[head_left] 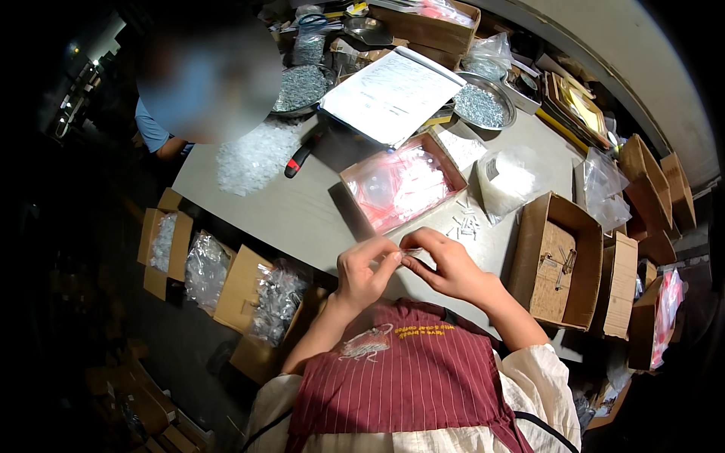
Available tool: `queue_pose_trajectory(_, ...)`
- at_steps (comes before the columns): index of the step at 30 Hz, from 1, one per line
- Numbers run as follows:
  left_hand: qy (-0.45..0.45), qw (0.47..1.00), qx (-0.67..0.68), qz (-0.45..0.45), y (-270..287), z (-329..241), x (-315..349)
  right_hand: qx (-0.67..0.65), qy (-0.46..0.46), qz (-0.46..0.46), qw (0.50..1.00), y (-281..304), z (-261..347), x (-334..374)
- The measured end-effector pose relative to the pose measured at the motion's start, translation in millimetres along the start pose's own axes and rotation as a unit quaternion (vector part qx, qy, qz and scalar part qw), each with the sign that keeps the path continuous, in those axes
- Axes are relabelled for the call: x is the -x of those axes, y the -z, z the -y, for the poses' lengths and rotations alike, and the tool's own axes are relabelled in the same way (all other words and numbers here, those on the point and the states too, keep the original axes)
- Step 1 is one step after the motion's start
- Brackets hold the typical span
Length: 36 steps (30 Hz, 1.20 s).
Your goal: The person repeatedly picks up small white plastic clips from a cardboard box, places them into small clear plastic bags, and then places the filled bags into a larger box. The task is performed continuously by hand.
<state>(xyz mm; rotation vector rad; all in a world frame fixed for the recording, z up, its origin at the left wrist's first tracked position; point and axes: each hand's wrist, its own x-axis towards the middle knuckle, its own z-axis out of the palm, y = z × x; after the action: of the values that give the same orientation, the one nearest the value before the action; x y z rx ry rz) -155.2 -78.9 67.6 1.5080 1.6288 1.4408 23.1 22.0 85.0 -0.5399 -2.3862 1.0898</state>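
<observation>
My left hand [364,273] and my right hand [451,270] meet over the near table edge, thumbs and forefingers pinched together. Between the fingertips sits a small, clear-looking piece [411,251], mostly covered, so its kind cannot be made out. Just beyond the hands, an open cardboard box [357,202] holds many small clear packets with red edges [404,185]. Several short metal screws or pins [467,226] lie loose on the table beyond my right hand. A plastic bag of small whitish parts [507,181] stands farther right.
On the right stands a cardboard box [527,264] with a few metal pieces inside. Beyond are a clipboard [393,94], metal bowls of hardware [483,102], a red-black tool [297,162] and a clear plastic heap [257,158]. Another person [153,128] is at far left; boxes of bagged parts [242,291] flank the left edge.
</observation>
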Motion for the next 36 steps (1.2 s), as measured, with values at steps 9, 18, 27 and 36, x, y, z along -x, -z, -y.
queue_pose_trajectory(9,0.084,0.982,0.139,-0.1,44,46,21,0.032,0.128,0.027,0.991,-29,-14,-47)
queue_pose_trajectory(18,0.203,0.939,-0.12,-0.25,144,186,104,0.267,-0.168,-0.084,0.945,8,-175,-87)
queue_pose_trajectory(27,0.221,0.933,-0.19,-0.212,128,217,111,0.322,-0.058,-0.129,0.936,20,-191,-98)
queue_pose_trajectory(36,0.343,0.858,-0.327,-0.201,173,252,124,0.028,-0.155,-0.171,0.973,35,-205,-42)
